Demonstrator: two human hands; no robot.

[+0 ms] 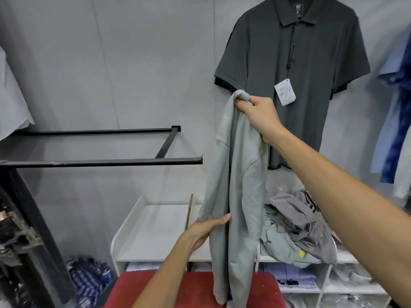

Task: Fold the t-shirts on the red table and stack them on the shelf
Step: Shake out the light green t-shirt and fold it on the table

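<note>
A pale grey-green t-shirt (235, 185) hangs lengthwise in the air above the red table (195, 290). My right hand (258, 114) grips its bunched top end, raised in front of a hanging polo. My left hand (204, 230) pinches the shirt's left edge lower down, thumb on the front of the cloth. The shirt's bottom end reaches the red tabletop. On the white shelf unit (153, 232) behind the table lies a loose heap of grey and light blue shirts (295, 232) at the right.
A dark grey polo with a price tag (295, 70) hangs on the wall behind. A black metal rail (106, 161) juts out at the left. Blue garments (398, 103) hang at the far right. Packaged shirts fill the lower shelf cubbies (347, 278) and the floor at left.
</note>
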